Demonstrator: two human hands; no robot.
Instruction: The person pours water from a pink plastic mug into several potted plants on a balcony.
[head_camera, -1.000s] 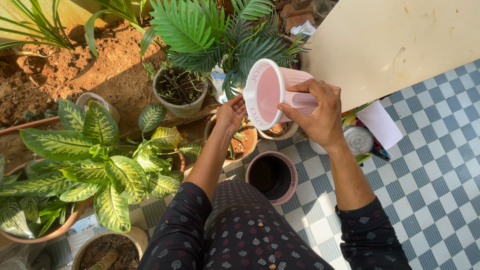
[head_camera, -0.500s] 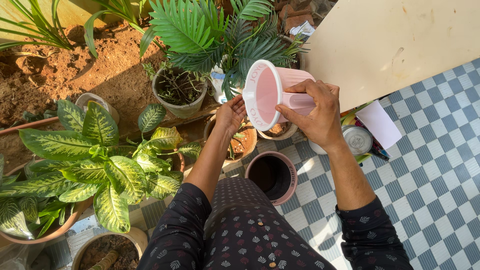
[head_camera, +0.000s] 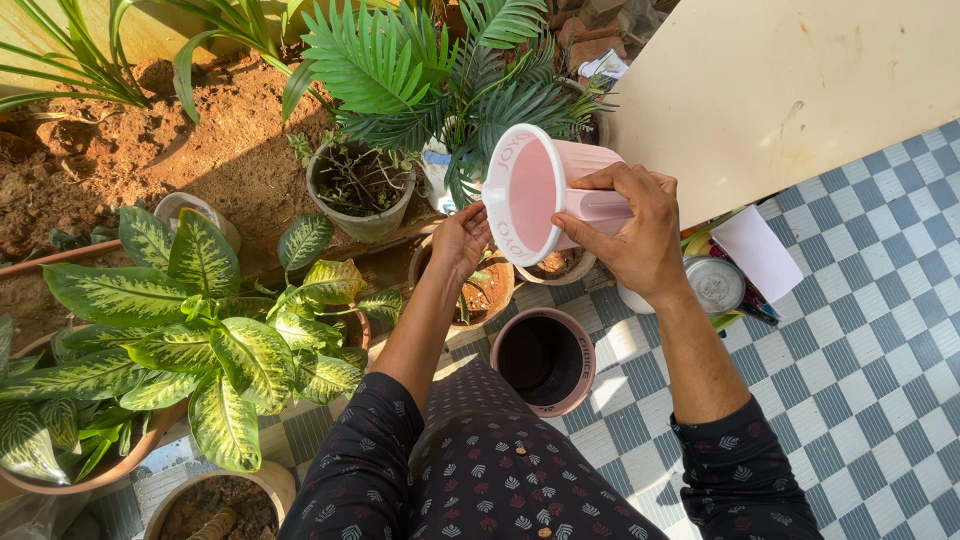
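**Two hands on a tipped pink mug**

Our right hand (head_camera: 632, 232) is clamped around the ribbed side and handle of the pink plastic mug (head_camera: 545, 192), fingers wrapped over the top and thumb underneath, which keeps it lying on its side in the air with its open mouth turned to our left. Our left hand (head_camera: 462, 238) reaches up beside the mug's rim, fingers loosely curled and apart from one another; its fingertips sit right at the lower edge of the rim, though we cannot tell whether they touch it. The mug's inside looks empty and dry from here.

It hangs just above a small clay pot (head_camera: 468, 288) with brown soil and a thin green sprout, so a tilt like this would bring its mouth over that pot. Just nearer to us, on the checked tile floor (head_camera: 860, 340), stands a dark, empty pink-rimmed pot (head_camera: 546, 358).

Further out, a grey pot of dry twigs (head_camera: 361, 187) sits under the spreading palm fronds (head_camera: 400, 70), and a big spotted-leaf plant (head_camera: 190, 330) fills our left side. To our right, a round metal lid (head_camera: 716, 282) lies by a cream board (head_camera: 790, 90). Bare red earth (head_camera: 150, 140) lies beyond the pots.
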